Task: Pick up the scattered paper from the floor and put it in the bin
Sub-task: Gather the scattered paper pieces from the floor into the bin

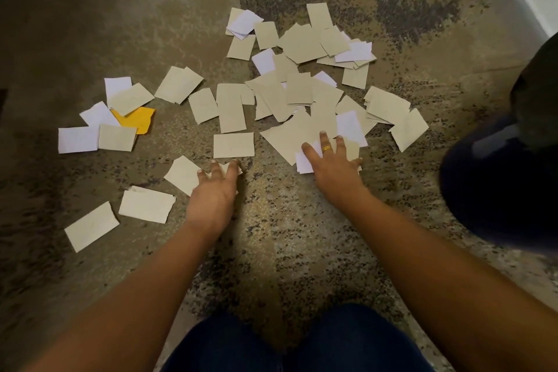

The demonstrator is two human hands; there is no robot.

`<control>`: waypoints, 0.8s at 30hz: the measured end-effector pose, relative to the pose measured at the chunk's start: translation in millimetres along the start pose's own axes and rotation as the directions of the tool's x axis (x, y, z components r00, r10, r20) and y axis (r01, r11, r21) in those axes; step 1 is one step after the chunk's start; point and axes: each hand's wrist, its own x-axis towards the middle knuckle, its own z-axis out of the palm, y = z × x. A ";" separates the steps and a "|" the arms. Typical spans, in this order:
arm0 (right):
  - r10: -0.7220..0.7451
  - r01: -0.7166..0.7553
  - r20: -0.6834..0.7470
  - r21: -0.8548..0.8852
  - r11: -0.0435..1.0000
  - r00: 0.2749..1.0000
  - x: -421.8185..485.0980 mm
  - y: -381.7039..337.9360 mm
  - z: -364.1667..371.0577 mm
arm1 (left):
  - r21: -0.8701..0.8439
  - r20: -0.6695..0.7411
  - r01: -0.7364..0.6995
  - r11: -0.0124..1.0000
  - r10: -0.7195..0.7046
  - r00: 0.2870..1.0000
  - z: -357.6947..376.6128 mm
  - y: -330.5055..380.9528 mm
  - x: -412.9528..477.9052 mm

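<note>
Resting spread fingers (311, 152) on scattered paper (234, 145), left hand (211, 195) and right hand (336, 167) grip nothing; dark bin (498, 190) rightward.

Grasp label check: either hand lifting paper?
No, the left hand and right hand press spread fingers on paper lying on the floor.

The single head-worn camera is looking steeply down and slightly forward at the carpeted floor (271, 251), hovering close above it, the person's knees (347, 341) showing at bottom centre.

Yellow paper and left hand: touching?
Apart. The head view shows bare carpet between the yellow paper and the left hand.
</note>
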 end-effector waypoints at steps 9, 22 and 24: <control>-0.045 0.039 -0.129 -0.048 0.998 0.991 -11.7 -1.1 -13.6 | -0.026 0.004 -0.054 0.998 0.054 0.999 -21.7 -5.9 1.1; -0.016 0.040 -0.273 0.079 0.996 0.962 -97.3 4.8 -89.7 | -0.093 -0.253 -0.232 0.968 0.202 0.946 -122.7 25.6 -74.8; -0.012 0.051 -0.372 0.096 0.994 0.928 -114.6 8.7 -117.2 | -0.113 -0.359 -0.302 0.947 0.244 0.901 -150.6 39.2 -89.2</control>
